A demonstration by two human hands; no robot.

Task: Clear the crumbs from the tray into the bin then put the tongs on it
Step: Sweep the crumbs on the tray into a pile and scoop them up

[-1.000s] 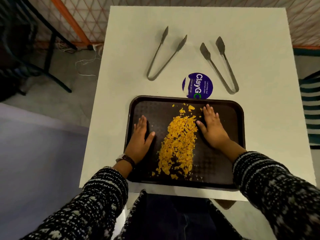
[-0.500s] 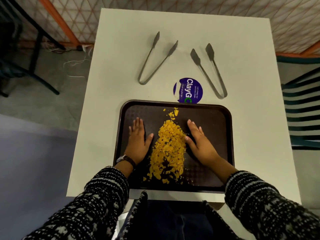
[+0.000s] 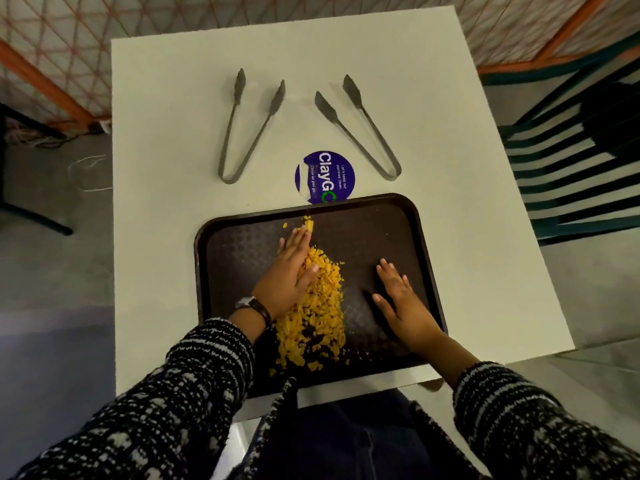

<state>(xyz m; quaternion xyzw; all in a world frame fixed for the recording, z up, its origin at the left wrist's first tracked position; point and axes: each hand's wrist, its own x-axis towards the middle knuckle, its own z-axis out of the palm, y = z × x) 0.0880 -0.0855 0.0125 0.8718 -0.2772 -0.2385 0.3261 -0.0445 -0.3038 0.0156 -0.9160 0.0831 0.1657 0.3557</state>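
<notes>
The step in hand was the first one, gathering the crumbs [image 3: 320, 306] so they could go to the bin; nothing had left the tray [image 3: 374, 230] yet. The dark tray sat at the near edge of the white bench [image 3: 173, 133], and the yellow crumbs lay on it in a long heap running from the near rim toward the far one, with a few loose flakes beyond the heap at each end. Both hands were flat with fingers straight, gripping nothing, and they were apart with the heap between them. The left hand [image 3: 291, 268], with a watch [image 3: 251, 303] at the wrist, lay against the left flank of the heap, its fingertips up by the far flakes. The right hand [image 3: 403, 303] rested on bare tray to the right of the heap, clear of the crumbs. Two pairs of tongs, one to the left [image 3: 278, 97] and one to the right [image 3: 351, 90], lay untouched on the bench beyond the tray, either side of a round purple sticker [image 3: 325, 176] whose near edge the tray covered. No bin showed in the view, so where the crumbs had to go could not be told. The next move probably called for drawing in the far flakes and closing the right hand in on the heap, then grasping the tray by its rims and keeping it level until it reached the bin. The heap was loose and piled close to the near rim, so an early tilt would likely have spilled it.
</notes>
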